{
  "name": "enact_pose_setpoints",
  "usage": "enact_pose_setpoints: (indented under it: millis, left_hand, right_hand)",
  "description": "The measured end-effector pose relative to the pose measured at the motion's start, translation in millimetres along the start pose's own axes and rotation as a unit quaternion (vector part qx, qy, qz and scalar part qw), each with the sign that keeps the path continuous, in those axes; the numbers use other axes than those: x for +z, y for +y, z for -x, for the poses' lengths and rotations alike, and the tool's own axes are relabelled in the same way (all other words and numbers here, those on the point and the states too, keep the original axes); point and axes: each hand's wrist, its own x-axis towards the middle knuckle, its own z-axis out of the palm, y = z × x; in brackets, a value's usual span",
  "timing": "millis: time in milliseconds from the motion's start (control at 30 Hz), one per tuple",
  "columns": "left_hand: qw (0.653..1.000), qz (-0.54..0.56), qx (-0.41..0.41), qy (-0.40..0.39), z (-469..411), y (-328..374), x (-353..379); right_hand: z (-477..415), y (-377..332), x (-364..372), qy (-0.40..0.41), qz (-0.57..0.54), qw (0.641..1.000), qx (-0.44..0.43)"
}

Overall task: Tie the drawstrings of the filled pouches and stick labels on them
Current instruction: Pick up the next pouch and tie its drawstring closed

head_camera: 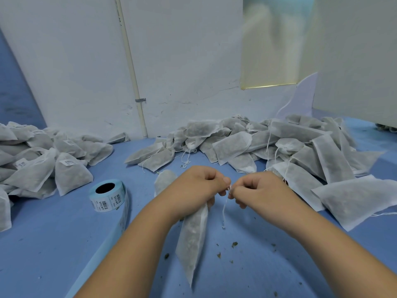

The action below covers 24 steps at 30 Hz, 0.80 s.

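White fabric pouch (193,239) is gripped at its neck by the left hand (193,188), long axis hanging toward the viewer; its drawstring (224,209) (one end dangling) is pinched by the right hand (257,190), just beside.

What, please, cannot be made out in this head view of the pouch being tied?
Head view:
- Knot in the drawstring: hidden by the fingertips of the left hand and right hand.
- Mouth of the held pouch: covered by the left hand.
- Print on the label roll: too small.
- Labelled pouches at left: cut off by the edge.
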Motion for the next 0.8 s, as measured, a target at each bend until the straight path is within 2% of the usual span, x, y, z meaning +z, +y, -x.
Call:
enact_pose_setpoints:
  millis: [200, 333, 433, 633, 800]
  left_hand:
    - [0.984, 0.168, -0.030, -0.059, 2.5, 0.2, 0.2]
    - [0.973, 0.226, -0.032, -0.044, 0.4, 1.1, 1.3]
    - [0.970, 0.240, -0.031, -0.034, -0.1, 2.0, 2.1]
    - [0.968, 0.248, -0.034, -0.017, 0.1, 2.9, 6.4]
    - [0.967, 0.252, -0.040, -0.002, 0.1, 3.5, 7.4]
  right_hand:
    - [-0.4, -0.3, -0.2, 0.008, -0.040, 0.999, -0.013]
    - [-3.5, 2.1, 3.8, 0.067, -0.069, 0.994, -0.046]
    - [-4.1, 3.3, 5.3, 0.104, -0.062, 0.989, -0.079]
    - [-4.1, 3.4, 7.5, 0.151, 0.029, 0.976, -0.155]
    - [-4.0, 4.8, 6.8, 0.177, 0.045, 0.967, -0.179]
